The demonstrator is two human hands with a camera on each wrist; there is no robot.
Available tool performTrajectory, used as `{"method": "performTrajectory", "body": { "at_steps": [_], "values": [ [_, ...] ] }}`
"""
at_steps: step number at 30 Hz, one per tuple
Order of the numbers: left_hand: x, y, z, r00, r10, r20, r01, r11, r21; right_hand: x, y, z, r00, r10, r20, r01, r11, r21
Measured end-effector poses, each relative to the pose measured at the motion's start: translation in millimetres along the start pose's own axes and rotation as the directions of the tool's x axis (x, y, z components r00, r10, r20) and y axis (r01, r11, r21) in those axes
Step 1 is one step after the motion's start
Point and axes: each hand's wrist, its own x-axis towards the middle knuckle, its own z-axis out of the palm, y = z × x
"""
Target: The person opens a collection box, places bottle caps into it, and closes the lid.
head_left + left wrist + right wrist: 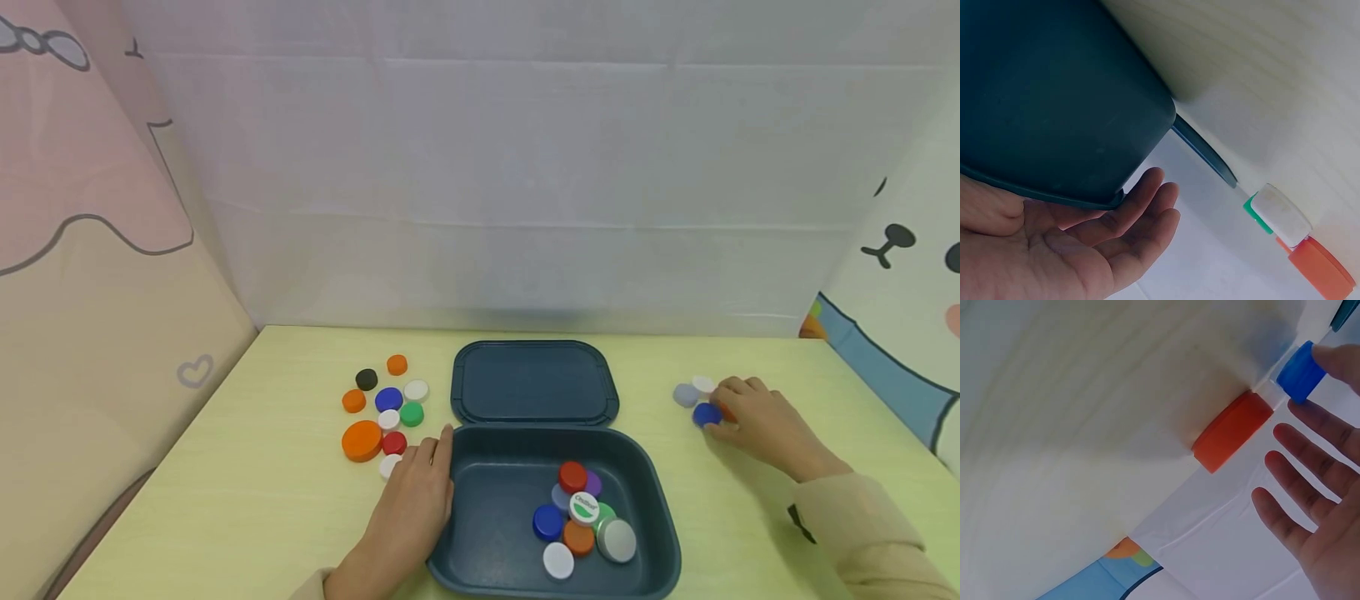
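Observation:
My left hand [411, 500] rests at the left rim of a dark blue plastic box [480, 533], its fingers loosely extended by the corner in the left wrist view. Inside the box lie several bottle caps, among them a red cap [573, 477], a blue cap [548, 522] and a silver lid [617, 540]. Over on the right, my right hand [765, 429] pinches a blue bottle cap [1302, 372] between thumb and index finger, the other fingers spread. Close to these fingers stands an orange cap [1233, 431]. A pale blue cap [686, 395] and a white cap [702, 385] lie just beyond.
A dark blue lid [535, 382] lies flat behind the box. Left of it is a loose group of caps, including a large orange cap [362, 441], a black cap [367, 379] and a green cap [412, 414]. A pale curtain [517, 192] hangs along the table's back edge.

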Motion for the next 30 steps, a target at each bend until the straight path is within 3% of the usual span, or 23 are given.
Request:
{"method": "performTrajectory", "body": {
  "at_steps": [7, 14, 24, 30],
  "values": [
    [0.4, 0.4, -0.1, 1.0, -0.006, 0.008, 0.006, 1.0, -0.004, -2, -11, -8, 0.995, -0.065, -0.072, 0.063, 0.997, -0.035],
    [0.5, 0.3, 0.2, 1.0, -0.004, 0.014, 0.005, 1.0, -0.009, -2, -33, -17, 0.957, -0.195, -0.215, 0.177, 0.979, -0.1],
    [-0.3, -0.9, 1.1, 1.0, 0.003, 0.002, -0.003, 1.0, -0.008, 4, -75, -32, 0.9, -0.318, -0.299, 0.292, 0.948, -0.127],
    [0.0, -0.7, 0.8, 1.0, -0.001, 0.012, 0.001, 1.0, -0.013, 7, -101, -42, 0.891, -0.354, -0.285, 0.322, 0.934, -0.155]
  ]
}}
